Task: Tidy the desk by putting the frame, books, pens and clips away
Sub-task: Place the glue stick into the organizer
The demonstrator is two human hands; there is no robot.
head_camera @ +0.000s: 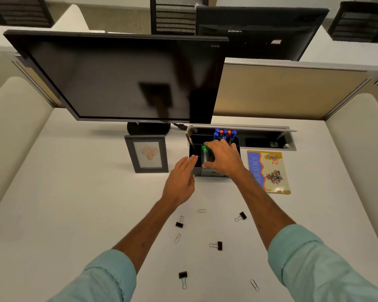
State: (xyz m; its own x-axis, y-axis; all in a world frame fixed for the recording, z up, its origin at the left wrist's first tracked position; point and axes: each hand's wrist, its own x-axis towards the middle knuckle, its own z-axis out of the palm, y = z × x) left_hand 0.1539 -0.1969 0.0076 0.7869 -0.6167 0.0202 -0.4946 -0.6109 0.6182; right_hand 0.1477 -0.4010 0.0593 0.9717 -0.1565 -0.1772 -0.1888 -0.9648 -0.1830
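Observation:
A black desk organiser [196, 165] stands behind the middle of the desk, with several blue and red pens [224, 134] upright in its back compartment. My right hand [224, 158] reaches over it and holds a green-capped marker [205, 154] between thumb and fingers. My left hand [181, 182] rests with straight fingers against the organiser's left side. A dark picture frame [147, 154] stands to the left. A colourful book [268, 172] lies to the right. Black binder clips [218, 245] and wire paper clips [177, 238] are scattered on the near desk.
A large black monitor [122, 77] on a round stand fills the back left. An open cable tray [262, 139] sits behind the organiser. A pencil [189, 139] leans in the organiser's left corner. Beige partitions bound the white desk [74, 203] on both sides.

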